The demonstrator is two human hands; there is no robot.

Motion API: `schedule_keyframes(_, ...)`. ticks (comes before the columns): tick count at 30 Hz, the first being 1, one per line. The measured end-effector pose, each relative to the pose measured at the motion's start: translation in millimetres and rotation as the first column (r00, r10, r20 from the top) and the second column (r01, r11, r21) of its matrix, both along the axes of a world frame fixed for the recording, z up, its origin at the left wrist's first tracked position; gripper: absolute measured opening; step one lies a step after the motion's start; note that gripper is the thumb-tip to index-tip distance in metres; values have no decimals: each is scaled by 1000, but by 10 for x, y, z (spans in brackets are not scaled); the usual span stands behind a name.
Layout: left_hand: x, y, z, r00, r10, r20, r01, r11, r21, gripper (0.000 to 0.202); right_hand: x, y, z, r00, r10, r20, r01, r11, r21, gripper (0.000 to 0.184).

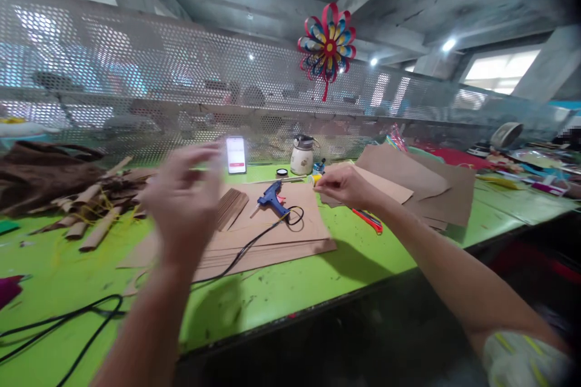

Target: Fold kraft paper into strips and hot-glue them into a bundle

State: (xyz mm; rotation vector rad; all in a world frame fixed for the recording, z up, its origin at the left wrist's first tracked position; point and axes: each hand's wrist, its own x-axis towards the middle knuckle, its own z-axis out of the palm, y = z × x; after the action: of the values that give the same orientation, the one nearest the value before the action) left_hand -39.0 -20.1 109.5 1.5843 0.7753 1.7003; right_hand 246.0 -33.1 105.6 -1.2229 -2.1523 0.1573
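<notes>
My left hand (184,205) is raised over the left side of the brown paper sheets (295,236). It is smeared by motion, so its fingers cannot be read. My right hand (342,186) is closed in a pinch at the back right of the sheets. At its fingertips shows a small yellow-and-white spool (314,179), partly hidden. Between the hands, a blue glue gun (272,198) lies on the paper with its black cord trailing forward. Left of the gun rests a stack of narrow brown paper strips (230,208).
Rolled brown paper tubes (102,228) with yellow strings lie left. A lit phone (236,155) stands by a patterned jar (302,156) at the perforated screen. A red cutter (368,221) and more brown sheets (422,187) are right. A paper flower (329,47) hangs above.
</notes>
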Motion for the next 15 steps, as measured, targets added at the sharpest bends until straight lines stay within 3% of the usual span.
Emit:
schedule_keyframes(1,253,-35,2,996,18,-92,-14,999,48,27,-78,8,-8,1000,24,4,-24,1000,9,24)
schedule_keyframes(2,490,-49,-10,980,-61,-188,67,997,25,31,-141,23,-21,999,42,8,-42,999,22,23)
schedule_keyframes(4,864,-27,-71,919,-298,-257,275,953,-124,46,-215,51,-49,998,67,19,-68,997,40,19)
schedule_keyframes(6,1065,21,-158,841,-484,-243,410,862,-298,55,-224,58,-73,996,88,9,-88,996,15,15)
schedule_keyframes(9,1093,70,-284,781,-545,-306,399,811,-427,43,-163,22,-114,993,66,-95,-73,995,-75,17)
schedule_keyframes(12,989,83,-375,748,-512,-423,361,848,-389,22,-61,-35,-204,968,48,-245,-93,980,-176,26)
schedule_keyframes(15,902,90,-421,739,-487,-466,366,870,-329,26,166,-65,-358,940,20,-340,-95,974,-205,34)
